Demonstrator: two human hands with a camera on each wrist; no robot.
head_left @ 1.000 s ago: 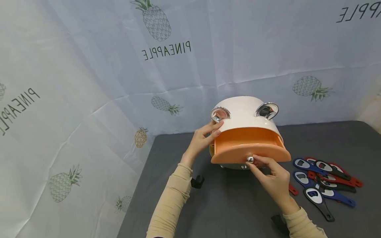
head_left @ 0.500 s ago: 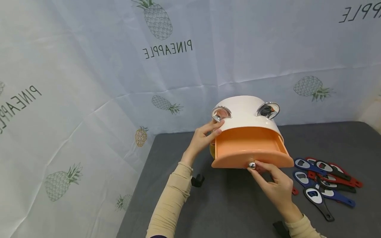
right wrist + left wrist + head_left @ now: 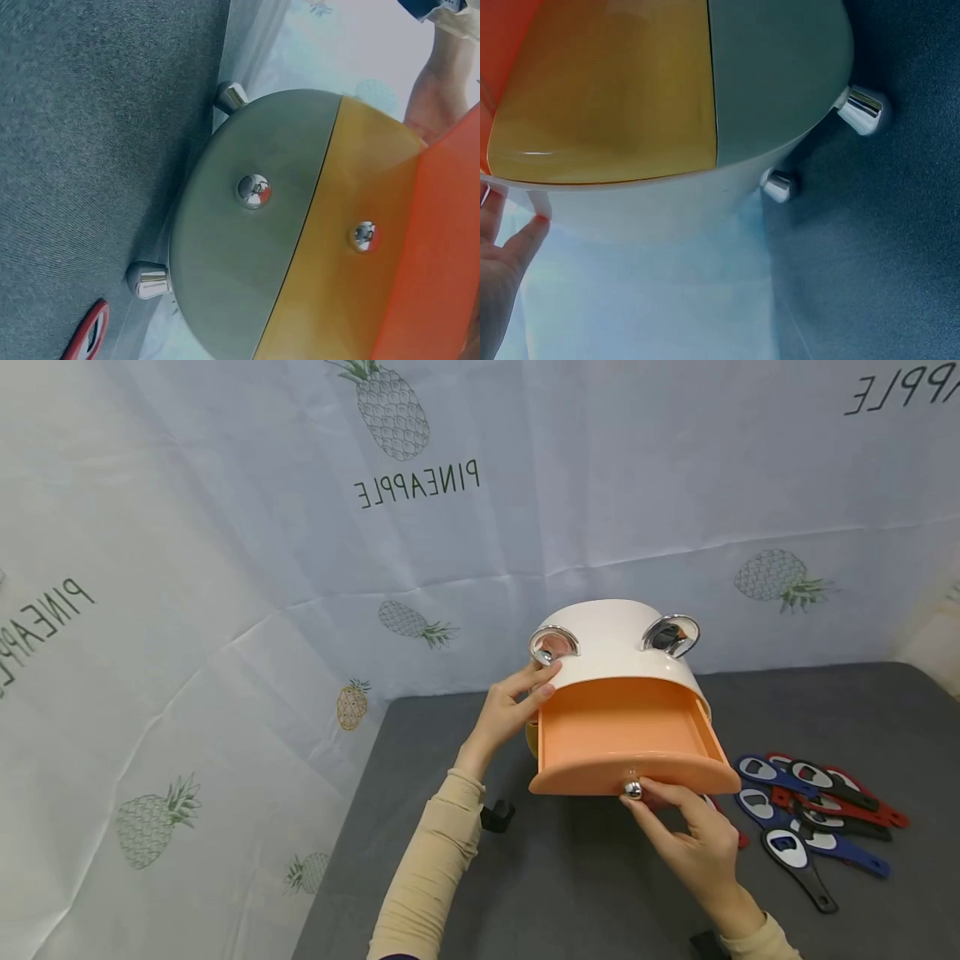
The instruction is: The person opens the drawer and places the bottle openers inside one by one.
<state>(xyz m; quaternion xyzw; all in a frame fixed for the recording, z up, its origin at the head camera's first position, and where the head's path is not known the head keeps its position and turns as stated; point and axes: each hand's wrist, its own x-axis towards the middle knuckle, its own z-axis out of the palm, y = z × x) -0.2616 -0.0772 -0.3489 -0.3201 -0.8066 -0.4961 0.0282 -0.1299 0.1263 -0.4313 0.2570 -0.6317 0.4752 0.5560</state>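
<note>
A white rounded drawer box (image 3: 609, 639) with two chrome ring-shaped pieces on top stands on the table. Its top orange drawer (image 3: 624, 727) is pulled out and looks empty inside. My right hand (image 3: 686, 839) pinches the drawer's round chrome knob (image 3: 633, 790) between thumb and fingers. At the box's left side, my left hand (image 3: 504, 717) rests its extended fingers and thumb against the wall, below one chrome ring. In the right wrist view, a yellow drawer (image 3: 330, 277) and a green drawer (image 3: 225, 247) are closed beneath the orange one; the right fingers are mostly out of that view.
A pile of blue, red and black bottle openers (image 3: 813, 810) lies right of the box on the dark grey table (image 3: 585, 893). Another red opener is partly hidden behind the right hand. A curtain with pineapple prints (image 3: 465, 527) hangs behind and to the left.
My right hand has drawn the orange drawer further out toward me by its knob, exposing more of its inside. My left hand has stayed at the box's side.
</note>
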